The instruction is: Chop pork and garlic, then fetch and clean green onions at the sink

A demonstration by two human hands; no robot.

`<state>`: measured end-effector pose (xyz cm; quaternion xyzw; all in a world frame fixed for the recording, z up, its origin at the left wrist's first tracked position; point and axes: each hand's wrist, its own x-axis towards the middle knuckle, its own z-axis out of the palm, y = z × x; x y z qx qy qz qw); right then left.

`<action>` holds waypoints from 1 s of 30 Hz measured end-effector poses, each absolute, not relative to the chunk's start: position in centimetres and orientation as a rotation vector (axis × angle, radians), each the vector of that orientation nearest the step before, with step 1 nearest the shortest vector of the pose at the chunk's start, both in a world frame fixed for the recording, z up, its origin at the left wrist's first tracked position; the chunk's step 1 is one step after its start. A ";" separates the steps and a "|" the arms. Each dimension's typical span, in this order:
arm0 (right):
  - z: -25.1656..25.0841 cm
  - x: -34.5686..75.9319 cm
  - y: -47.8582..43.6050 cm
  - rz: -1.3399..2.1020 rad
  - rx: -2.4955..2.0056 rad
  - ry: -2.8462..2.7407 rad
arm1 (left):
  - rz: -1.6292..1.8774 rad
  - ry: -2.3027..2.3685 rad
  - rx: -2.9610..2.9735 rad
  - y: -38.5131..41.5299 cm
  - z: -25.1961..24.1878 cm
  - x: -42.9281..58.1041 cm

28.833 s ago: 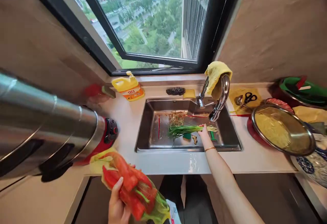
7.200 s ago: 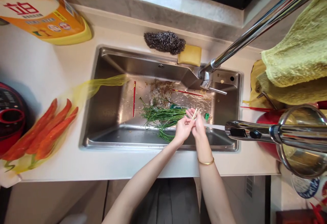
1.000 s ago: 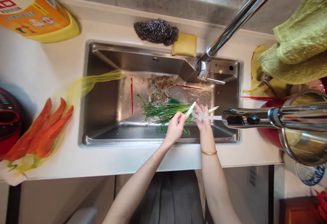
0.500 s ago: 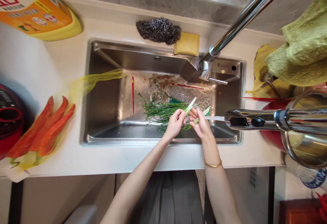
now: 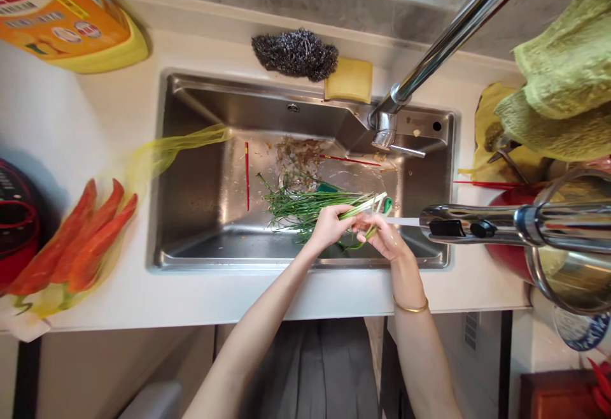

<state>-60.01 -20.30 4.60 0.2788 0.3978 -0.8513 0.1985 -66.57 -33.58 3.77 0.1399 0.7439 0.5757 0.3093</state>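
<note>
A bunch of scallions [image 5: 300, 205], with thin green leaves and white ends, lies across the sink and runs into my hands. My left hand [image 5: 330, 227] is closed around the stalks, their white ends pointing right. Close beside it, my right hand [image 5: 386, 238] has its fingers curled on the stalks near the white ends. A stream of water [image 5: 403, 221] from the faucet spout [image 5: 443, 223] reaches the fingers of my right hand. Part of a green plastic thing [image 5: 387, 205] shows just behind the white ends; its kind I cannot make out.
The steel sink [image 5: 191, 241] holds two red chopsticks [image 5: 247, 177] and brownish peelings [image 5: 298, 155]. Behind it lie a steel wool scrubber [image 5: 294, 55] and a yellow sponge [image 5: 351, 80]. Red peppers [image 5: 90, 244] in a yellow bag are left; a metal basin [image 5: 573, 272] is right.
The white stalk ends have swung down and to the right, level with the bunch. My right hand has shifted slightly right and down, its fingers now bent over the stalks.
</note>
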 end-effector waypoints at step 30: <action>2.0 -60.9 -18.3 -2.452 1.806 1.885 | 1.376 2.108 0.309 -35.7 3.9 -65.7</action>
